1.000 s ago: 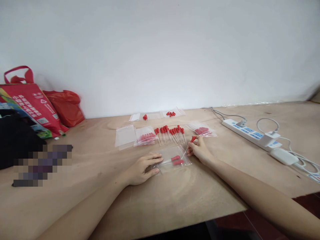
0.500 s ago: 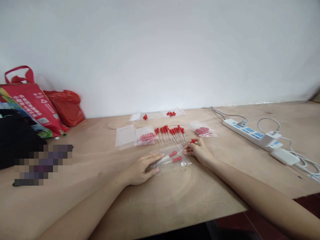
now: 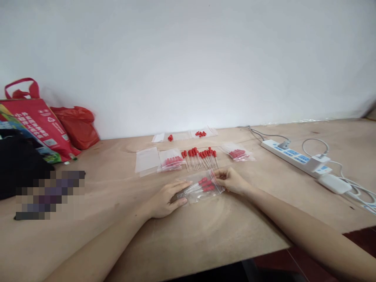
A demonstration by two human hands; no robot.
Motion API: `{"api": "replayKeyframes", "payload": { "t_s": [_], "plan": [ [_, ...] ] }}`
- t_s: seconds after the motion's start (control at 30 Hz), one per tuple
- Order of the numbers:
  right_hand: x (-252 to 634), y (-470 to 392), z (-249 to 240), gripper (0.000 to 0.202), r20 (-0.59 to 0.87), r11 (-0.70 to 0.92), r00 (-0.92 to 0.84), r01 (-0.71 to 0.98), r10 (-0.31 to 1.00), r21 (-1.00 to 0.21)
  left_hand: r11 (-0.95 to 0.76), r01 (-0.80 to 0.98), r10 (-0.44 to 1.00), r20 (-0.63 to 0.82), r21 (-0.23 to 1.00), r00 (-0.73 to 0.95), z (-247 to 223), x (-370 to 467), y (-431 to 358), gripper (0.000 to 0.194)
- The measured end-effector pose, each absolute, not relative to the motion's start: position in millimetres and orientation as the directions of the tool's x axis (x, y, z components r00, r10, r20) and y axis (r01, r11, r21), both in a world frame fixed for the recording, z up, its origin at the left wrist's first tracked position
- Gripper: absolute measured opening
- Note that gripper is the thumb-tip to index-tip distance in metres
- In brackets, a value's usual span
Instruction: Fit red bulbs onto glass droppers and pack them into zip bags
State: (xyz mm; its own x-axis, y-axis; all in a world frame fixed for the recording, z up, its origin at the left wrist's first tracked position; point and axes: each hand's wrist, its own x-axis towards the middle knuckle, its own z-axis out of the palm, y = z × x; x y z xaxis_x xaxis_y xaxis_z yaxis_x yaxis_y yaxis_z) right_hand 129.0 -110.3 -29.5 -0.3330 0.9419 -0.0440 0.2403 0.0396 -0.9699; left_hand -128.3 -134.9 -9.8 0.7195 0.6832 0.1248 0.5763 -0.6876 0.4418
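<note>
A clear zip-lock bag (image 3: pixel 194 197) lies flat on the table in front of me, with three glass droppers inside, their red rubber bulbs (image 3: pixel 207 184) towards the right-hand opening. My left hand (image 3: pixel 167 199) rests at the bag's left end, which sits between its thumb and fingers. At the opening, my right hand (image 3: pixel 230 181) has its fingers closed around the bulb end of a dropper; its fingertips are partly hidden by the bag. Just behind the bag is a row of loose droppers (image 3: pixel 202 153) with red bulbs.
Filled bags (image 3: pixel 172 160) lie left of the row, another filled bag (image 3: pixel 237 152) right. Flat bags (image 3: pixel 147 159) are farther left. More red bulbs (image 3: pixel 201 134) lie by the wall. A power strip (image 3: pixel 293 154) with cables stands right; red bags (image 3: pixel 76 125) stand left.
My right hand has moved slightly left and down to the bag's opening, and the dropper it carried is now inside beside the other two. The left hand stays in place.
</note>
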Motion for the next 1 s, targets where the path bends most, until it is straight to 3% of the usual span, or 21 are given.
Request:
{"api": "replayKeyframes", "payload": {
  "t_s": [0.13, 0.3, 0.47, 0.7, 0.8, 0.9, 1.0],
  "plan": [
    [136, -103, -28, 0.025, -0.045, 0.073, -0.275, 0.404, 0.960, -0.912, -0.684, 0.582, 0.687, 0.120, 0.439, 0.717, -10, -129, -134, 0.047],
    [147, -73, -25, 0.013, 0.244, 0.102, 0.094, 0.723, 0.965, -0.683, -0.695, 0.584, 0.669, 0.078, 0.420, 0.739, -10, -128, -133, 0.041],
    [141, -42, -22, 0.030, 0.126, -0.031, 0.125, 0.819, 0.984, -0.574, -0.716, 0.581, 0.648, 0.062, 0.387, 0.759, -11, -128, -131, 0.036],
    [148, -35, -7, 0.028, 0.067, -0.066, 0.115, 0.861, 0.991, -0.504, -0.696, 0.574, 0.665, 0.086, 0.432, 0.742, -15, -131, -132, 0.036],
    [161, -52, -7, 0.050, 0.103, 0.010, 0.075, 0.760, 0.992, -0.649, -0.692, 0.570, 0.665, 0.084, 0.443, 0.742, -15, -132, -132, 0.035],
    [164, -71, -15, 0.078, 0.093, 0.061, 0.059, 0.412, 0.994, -0.909, -0.684, 0.574, 0.672, 0.084, 0.450, 0.735, -15, -131, -132, 0.034],
    [156, -85, -25, 0.089, 0.038, 0.027, 0.108, 0.106, 0.993, -0.994, -0.674, 0.578, 0.681, 0.084, 0.460, 0.727, -14, -130, -132, 0.033]
  ]
}}
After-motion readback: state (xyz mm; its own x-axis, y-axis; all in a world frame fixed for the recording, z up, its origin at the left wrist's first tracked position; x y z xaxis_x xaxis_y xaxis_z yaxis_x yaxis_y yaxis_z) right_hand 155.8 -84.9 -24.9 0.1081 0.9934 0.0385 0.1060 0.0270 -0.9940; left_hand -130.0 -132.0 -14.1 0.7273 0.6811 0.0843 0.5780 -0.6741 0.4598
